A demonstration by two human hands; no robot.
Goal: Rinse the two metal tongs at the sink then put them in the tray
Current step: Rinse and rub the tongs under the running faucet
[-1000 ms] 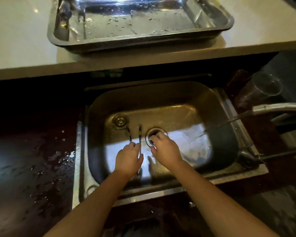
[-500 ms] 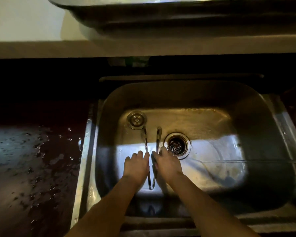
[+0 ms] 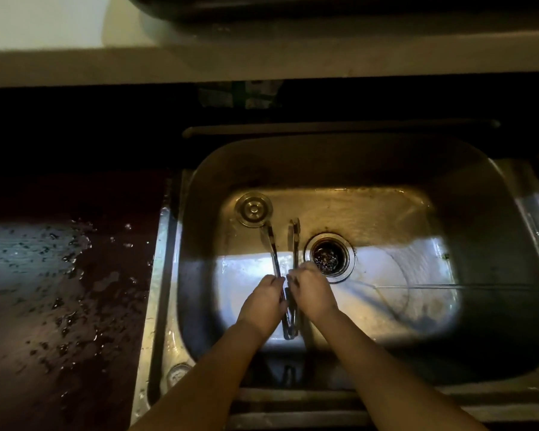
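Fingers (image 3: 279,279) of both hands are clamped on tongs (image 3: 288,259) whose long axis points far, into the sink (image 3: 495,244).

I take the sink (image 3: 495,213) as my landmark. In its basin the drain (image 3: 330,256) sits mid-floor, a stopper (image 3: 253,209) behind and left of it, the tongs (image 3: 288,275) between them, my hands either side. The wet tabletop (image 3: 59,290) lies left of the sink, the tray (image 3: 324,10) on the ledge behind it.
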